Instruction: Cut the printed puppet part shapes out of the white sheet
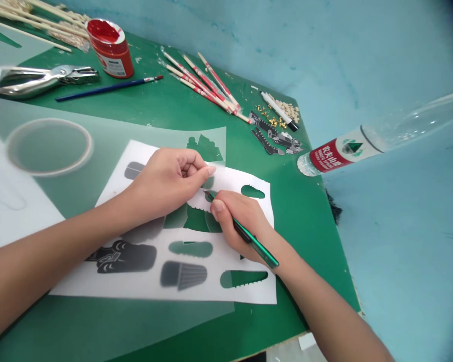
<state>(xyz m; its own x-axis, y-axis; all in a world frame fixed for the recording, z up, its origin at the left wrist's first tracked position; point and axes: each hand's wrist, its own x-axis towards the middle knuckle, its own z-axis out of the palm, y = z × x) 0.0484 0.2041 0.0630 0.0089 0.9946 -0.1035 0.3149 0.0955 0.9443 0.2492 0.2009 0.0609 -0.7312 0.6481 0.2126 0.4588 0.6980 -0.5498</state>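
Note:
A white paper sheet (245, 241) with printed dark figures and cut-out holes lies on a translucent sheet (181, 322). My left hand (169, 173) rests on its upper part, fingers curled and thumb pressed to the index finger at the paper; what lies between the fingertips is mostly hidden. My right hand (243, 218) is closed around a slim green craft knife (254, 244), held like a pen. Its dark tip meets the paper beside a small hole, just below my left thumb. A dark printed figure (126, 256) shows under my left forearm.
Behind lie a roll of tape (49, 172), a hole punch (47, 83), a paintbrush (109, 88), an open red paint jar (115, 63) and several wrapped sticks (207, 83). Cut black pieces (275, 136), a marker (279, 110) and a plastic bottle (332, 153) are near the right edge.

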